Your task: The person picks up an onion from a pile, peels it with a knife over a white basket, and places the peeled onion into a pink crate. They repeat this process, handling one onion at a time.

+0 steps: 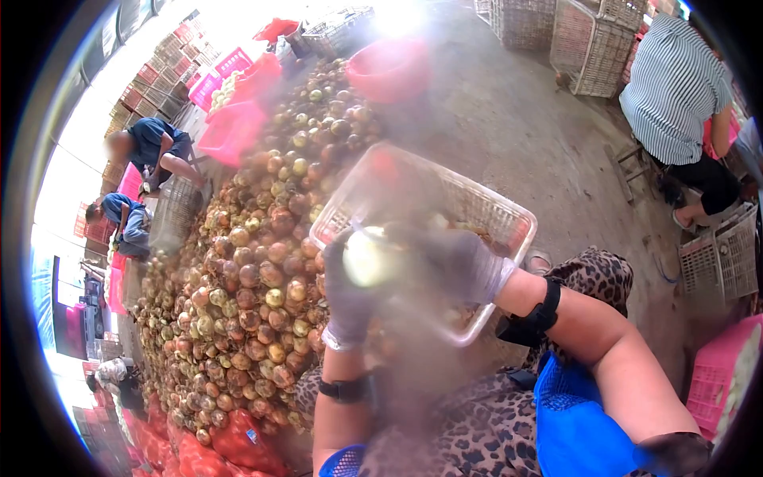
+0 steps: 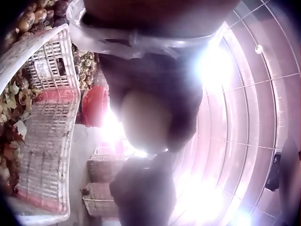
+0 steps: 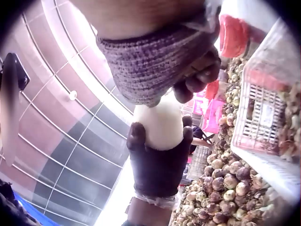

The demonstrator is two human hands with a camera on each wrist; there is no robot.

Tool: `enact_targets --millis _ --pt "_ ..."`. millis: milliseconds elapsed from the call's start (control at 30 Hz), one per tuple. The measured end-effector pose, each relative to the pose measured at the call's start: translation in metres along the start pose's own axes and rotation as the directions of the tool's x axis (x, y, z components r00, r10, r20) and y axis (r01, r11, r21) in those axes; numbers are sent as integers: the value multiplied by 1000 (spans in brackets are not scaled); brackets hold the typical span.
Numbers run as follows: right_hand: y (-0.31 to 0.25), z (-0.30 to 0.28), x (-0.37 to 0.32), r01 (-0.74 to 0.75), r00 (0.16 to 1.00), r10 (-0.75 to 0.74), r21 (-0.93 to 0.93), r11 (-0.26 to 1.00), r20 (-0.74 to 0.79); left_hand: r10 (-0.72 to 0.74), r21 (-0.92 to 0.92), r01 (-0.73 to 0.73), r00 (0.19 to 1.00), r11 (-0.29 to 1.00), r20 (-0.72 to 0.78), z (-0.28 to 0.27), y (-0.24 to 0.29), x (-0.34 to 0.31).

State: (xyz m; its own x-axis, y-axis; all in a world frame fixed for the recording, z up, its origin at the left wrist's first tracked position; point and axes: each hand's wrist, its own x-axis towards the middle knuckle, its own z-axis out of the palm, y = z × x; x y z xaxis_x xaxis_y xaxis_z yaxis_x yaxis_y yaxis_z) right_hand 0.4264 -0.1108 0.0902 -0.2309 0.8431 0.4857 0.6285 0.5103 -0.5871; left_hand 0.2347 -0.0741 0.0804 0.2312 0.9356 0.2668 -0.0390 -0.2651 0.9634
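Note:
A pale peeled onion [image 1: 366, 256] is held up over the near-left part of a plastic crate [image 1: 485, 199]. My gloved left hand [image 1: 348, 294] grips it from below; in the right wrist view, thumb and fingers of the left hand [image 3: 160, 169] wrap the onion's [image 3: 162, 125] sides. At its top end, my gloved right hand [image 1: 465, 266] has its thumb and curled fingers about the tip, pinching it. The inside of the right palm is hidden. Glare blurs both hands in the head view. Loose onion skins [image 2: 14, 113] lie in the crate.
A large heap of unpeeled onions [image 1: 254, 294] spreads to the left. Red mesh sacks [image 1: 238, 445] lie near left, a pink tub [image 1: 389, 70] stands ahead. Other people sit left, and one person [image 1: 675, 87] at the right beside a basket [image 1: 719, 258]. Stacked crates [image 1: 596, 48] stand behind.

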Motion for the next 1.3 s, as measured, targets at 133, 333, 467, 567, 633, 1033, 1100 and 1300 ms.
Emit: enact_targets --millis 133,333,467,567,633,1033,1100,1300 --pt "8 -4 8 -356 934 345 279 892 88 -1 8 1 1000 1000 30 -2 3 0" --pt "32 22 -7 -521 792 473 830 198 385 224 197 -230 973 953 57 -15 1 4" --pt "-30 -19 7 -568 799 436 758 321 415 360 383 -391 920 837 153 -8 1 8" --pt "-17 -4 4 -536 781 472 827 171 409 328 -29 -327 944 945 28 16 23 5" --pt "-20 -6 10 -530 798 467 812 244 380 -14 -197 23 999 980 46 17 24 -4" --pt "-24 -1 -2 -208 976 218 412 887 22 -242 -550 294 956 781 167 11 28 -10" --pt "-21 5 -4 -278 950 310 562 779 40 -291 -739 270 951 617 105 22 31 -10" --pt "-27 -7 4 -342 934 326 634 693 147 -230 -592 363 929 720 289 15 40 -5"
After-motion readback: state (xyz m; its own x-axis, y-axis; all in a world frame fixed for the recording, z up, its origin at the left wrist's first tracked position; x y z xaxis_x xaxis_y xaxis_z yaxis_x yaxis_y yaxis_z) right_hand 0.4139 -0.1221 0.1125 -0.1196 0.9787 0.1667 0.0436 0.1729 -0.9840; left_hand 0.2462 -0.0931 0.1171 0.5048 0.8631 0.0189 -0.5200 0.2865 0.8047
